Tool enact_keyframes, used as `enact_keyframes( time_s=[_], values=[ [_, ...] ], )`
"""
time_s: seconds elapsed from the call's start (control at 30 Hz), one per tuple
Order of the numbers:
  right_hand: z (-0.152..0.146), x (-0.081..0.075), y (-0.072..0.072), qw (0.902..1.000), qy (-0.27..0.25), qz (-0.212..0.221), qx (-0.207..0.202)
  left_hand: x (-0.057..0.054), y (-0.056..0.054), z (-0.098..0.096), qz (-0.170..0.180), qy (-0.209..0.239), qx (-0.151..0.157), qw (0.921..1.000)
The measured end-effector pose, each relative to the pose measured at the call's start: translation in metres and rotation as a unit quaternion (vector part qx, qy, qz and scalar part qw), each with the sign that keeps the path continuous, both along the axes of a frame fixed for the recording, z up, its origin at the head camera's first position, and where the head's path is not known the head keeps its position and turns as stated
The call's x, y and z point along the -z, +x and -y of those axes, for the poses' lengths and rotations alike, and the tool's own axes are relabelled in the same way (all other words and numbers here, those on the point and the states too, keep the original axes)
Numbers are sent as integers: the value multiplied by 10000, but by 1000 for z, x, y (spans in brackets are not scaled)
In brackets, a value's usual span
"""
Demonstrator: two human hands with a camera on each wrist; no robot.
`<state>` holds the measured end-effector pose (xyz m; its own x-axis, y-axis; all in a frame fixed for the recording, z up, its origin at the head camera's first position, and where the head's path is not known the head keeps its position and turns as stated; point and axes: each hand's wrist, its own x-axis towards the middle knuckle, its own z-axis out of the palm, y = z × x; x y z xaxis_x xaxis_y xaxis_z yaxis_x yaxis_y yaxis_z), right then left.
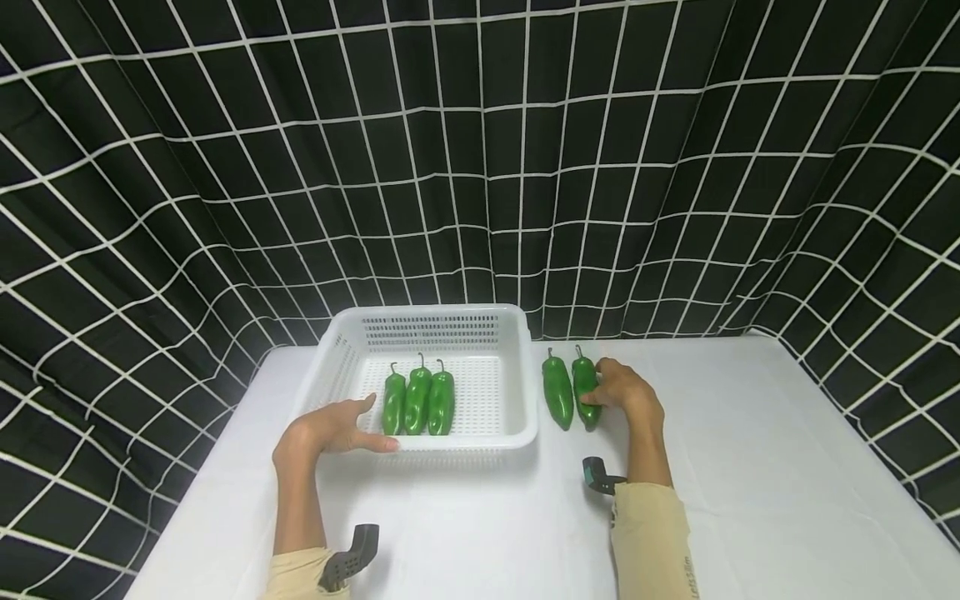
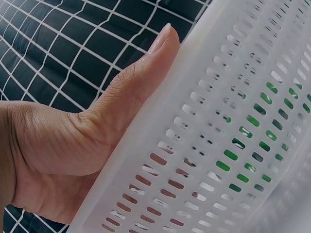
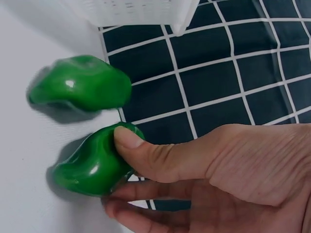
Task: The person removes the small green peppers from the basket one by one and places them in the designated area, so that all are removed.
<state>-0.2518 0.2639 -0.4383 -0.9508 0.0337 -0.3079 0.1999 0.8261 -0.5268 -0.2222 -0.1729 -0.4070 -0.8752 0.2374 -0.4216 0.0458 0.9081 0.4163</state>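
My left hand point(image 1: 330, 429) rests across the near left corner of a white perforated basket point(image 1: 528, 375). Its thumb lies straight along the front rim, while the other fingers reach inside the wall. Three glossy green peppers point(image 1: 418, 400) lie side by side in the basket, stems away from me. To the right of the basket, two more green peppers lie on the table. My right hand point(image 1: 621, 387) pinches the right-hand one point(image 3: 95, 165) between thumb and fingers. The other pepper point(image 1: 557, 390) lies just left of it, untouched. Most of the left fingers are hidden by the basket wall in the left wrist view.
A white cloth point(image 1: 750, 467) covers the table. Behind it and at both sides hangs a black curtain point(image 1: 450, 142) with a white grid. A dark device point(image 1: 352, 558) sits on the left wrist, and another point(image 1: 600, 475) on the right.
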Motion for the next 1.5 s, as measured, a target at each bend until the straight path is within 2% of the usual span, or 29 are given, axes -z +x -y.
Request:
enact_keyframes(
  time_s=[0.23, 0.57, 0.87, 1.23, 1.5],
  values=[
    [-8, -1, 2, 9998, -8, 223, -3, -1, 0, -3, -49, 3, 80, 10000],
    [-6, 2, 0, 9995, -127, 194, -191, -2, 2, -1, 49, -17, 2, 10000],
    [-6, 4, -1, 9985, -156, 174, -494, -4, 0, 0, 25, 35, 76, 10000],
    [-1, 1, -4, 9984, -129, 316, -454, -3, 0, 0, 77, 10, -52, 10000],
    [-1, -3, -2, 9986, -75, 417, -327, -2, -1, 0, 23, 6, 39, 10000]
  ],
)
